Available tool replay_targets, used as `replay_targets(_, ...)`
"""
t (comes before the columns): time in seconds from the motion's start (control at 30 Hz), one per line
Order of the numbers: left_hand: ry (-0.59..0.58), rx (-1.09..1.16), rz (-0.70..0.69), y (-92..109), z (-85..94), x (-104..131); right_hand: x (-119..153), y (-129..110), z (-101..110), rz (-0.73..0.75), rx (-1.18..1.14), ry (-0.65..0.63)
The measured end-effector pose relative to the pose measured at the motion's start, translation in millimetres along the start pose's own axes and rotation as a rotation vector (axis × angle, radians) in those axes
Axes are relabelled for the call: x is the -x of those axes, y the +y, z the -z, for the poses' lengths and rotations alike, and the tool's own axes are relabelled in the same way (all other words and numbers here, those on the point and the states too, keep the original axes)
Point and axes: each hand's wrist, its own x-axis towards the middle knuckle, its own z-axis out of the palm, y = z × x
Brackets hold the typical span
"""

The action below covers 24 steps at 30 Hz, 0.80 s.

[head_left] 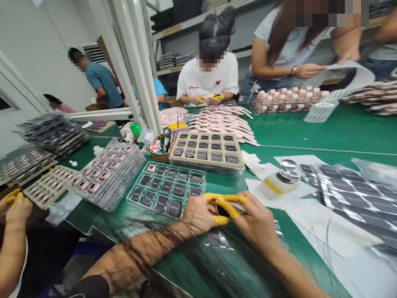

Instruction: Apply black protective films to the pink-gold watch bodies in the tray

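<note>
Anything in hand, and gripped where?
Yes: a small dark piece, held between the left hand and right hand, yellow-covered fingers around its edges.

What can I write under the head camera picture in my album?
Yellow-tipped left hand and right hand hold a dark part near a filled tray.

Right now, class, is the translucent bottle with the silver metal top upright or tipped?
Upright: the translucent bottle rests on its base, with its silver metal top uppermost.
</note>
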Motion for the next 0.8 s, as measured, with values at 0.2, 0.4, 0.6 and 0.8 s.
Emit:
replay_targets(0.2,0.089,0.040,-0.078,-0.3,5.5,-8.1,-5.5,27.9,29.5,-0.229,0.441,0.023)
replay_targets(0.4,0.160,0.100,-0.121,9.1,8.8,-7.8,1.3,17.7,35.1,-0.310,0.683,-0.053)
replay_targets(0.6,0.164,0.109,-0.120,14.0,12.6,-12.7,-1.6,22.9,18.5,-0.206,0.536,-0.141)
replay_targets(0.8,0.162,0.094,-0.123,12.5,12.0,-10.0,-1.2,32.1,8.0,-0.192,0.388,-0.235)
